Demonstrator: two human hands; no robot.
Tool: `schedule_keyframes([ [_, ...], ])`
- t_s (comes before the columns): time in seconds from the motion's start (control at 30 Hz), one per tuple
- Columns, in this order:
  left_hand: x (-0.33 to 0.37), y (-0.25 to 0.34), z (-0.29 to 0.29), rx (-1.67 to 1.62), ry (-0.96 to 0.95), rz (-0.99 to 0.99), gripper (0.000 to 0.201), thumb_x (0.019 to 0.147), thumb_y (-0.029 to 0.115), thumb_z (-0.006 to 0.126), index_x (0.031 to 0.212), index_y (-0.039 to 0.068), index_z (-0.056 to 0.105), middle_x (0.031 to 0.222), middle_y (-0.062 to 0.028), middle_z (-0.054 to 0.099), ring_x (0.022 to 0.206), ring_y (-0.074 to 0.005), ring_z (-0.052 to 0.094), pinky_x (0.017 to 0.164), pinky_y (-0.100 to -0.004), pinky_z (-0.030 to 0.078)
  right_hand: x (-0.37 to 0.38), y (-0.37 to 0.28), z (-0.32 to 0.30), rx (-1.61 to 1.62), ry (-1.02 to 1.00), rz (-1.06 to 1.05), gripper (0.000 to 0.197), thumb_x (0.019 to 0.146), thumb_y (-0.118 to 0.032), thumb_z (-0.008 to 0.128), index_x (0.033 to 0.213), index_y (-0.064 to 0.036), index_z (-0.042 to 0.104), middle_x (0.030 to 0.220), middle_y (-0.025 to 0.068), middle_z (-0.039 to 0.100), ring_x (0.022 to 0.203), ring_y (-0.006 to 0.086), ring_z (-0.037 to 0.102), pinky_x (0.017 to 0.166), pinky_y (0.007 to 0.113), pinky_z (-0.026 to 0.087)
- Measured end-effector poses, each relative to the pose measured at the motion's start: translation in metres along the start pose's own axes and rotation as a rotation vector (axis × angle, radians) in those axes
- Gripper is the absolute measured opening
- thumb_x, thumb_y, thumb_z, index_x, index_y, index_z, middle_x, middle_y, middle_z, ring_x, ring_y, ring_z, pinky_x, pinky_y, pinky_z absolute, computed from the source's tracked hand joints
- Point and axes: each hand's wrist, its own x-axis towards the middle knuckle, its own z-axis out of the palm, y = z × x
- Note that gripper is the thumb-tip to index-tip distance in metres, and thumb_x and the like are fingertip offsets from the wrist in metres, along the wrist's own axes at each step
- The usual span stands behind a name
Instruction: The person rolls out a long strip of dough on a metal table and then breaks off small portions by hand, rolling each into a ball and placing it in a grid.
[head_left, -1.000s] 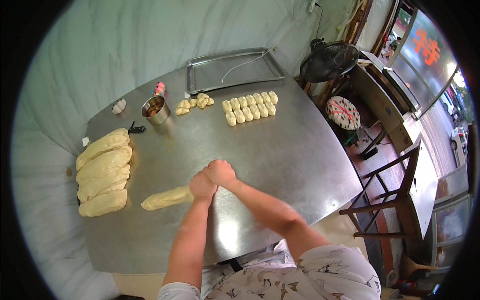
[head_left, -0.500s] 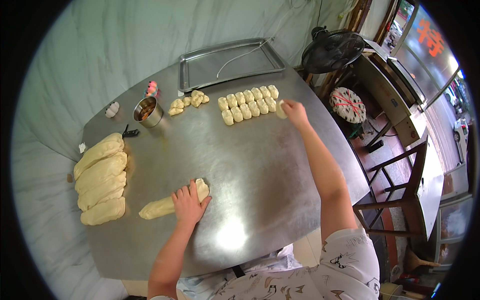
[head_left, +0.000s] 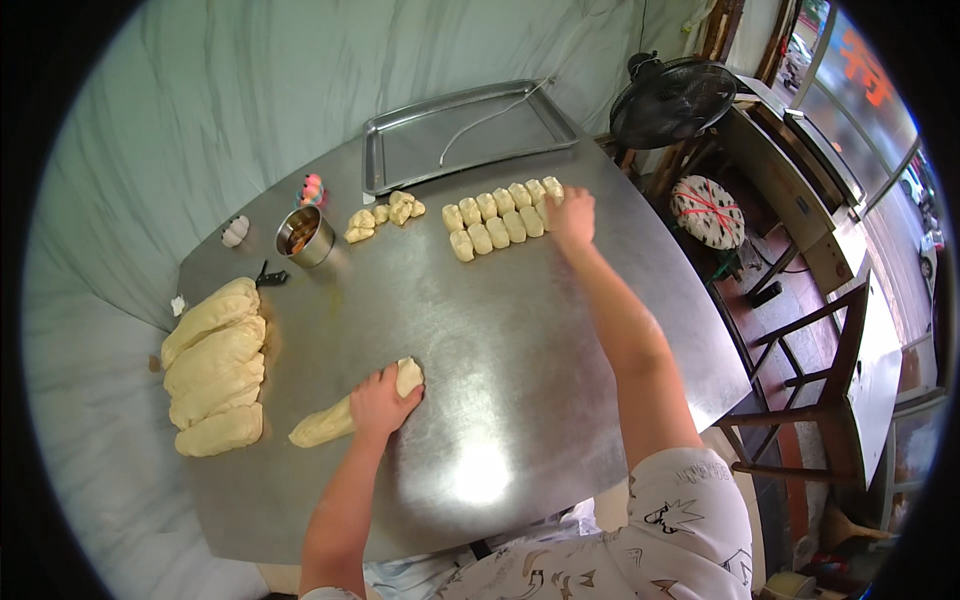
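On the shiny grey metal table (head_left: 560, 350), the left hand (head_left: 380, 403) is wrapped over the long, pale-yellow dough roll (head_left: 322, 426), near the roll's right end; pressing too hard could dent it. Left of the roll lie thick, pale-yellow dough slabs (head_left: 215, 362), packed closely enough that they might stick together. Beyond the roll and to its right, well apart from the left hand, the right hand (head_left: 573, 217) is at the end of two rows of small, cream-coloured dough pieces (head_left: 499, 234); whether its fingers grip one cannot be told. With such tight spacing, a sideways nudge could squash pieces or skew the rows. Farther beyond the roll sits a rectangular silver metal tray (head_left: 480, 135).
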Motion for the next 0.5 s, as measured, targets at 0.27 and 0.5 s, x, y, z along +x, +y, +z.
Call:
schedule_keyframes([
  [0.27,-0.011,0.022,-0.017,-0.297,0.074,0.056,0.067,0.082,0.052,0.089,0.136,0.016,0.072,0.112,-0.0112,0.076,0.092,-0.0353,0.075,0.081,-0.0489,0.061,-0.21,-0.196,-0.154,0.878,-1.165,0.051,0.041,0.106,-0.044,0.066,0.118,-0.0077,0.082,0.098,0.0207,0.08,0.092,0.0403,0.078,0.087,0.049,0.06],
  [0.5,-0.027,0.057,0.004,-0.072,0.249,0.024,0.082,0.082,0.043,0.087,0.148,0.005,0.058,0.107,-0.0118,0.077,0.099,-0.0313,0.072,0.092,-0.0494,0.054,-0.275,-0.232,-0.111,0.745,-0.841,0.228,0.04,0.106,-0.034,0.061,0.107,0.0017,0.079,0.098,0.0273,0.077,0.09,0.045,0.076,0.085,0.051,0.061],
])
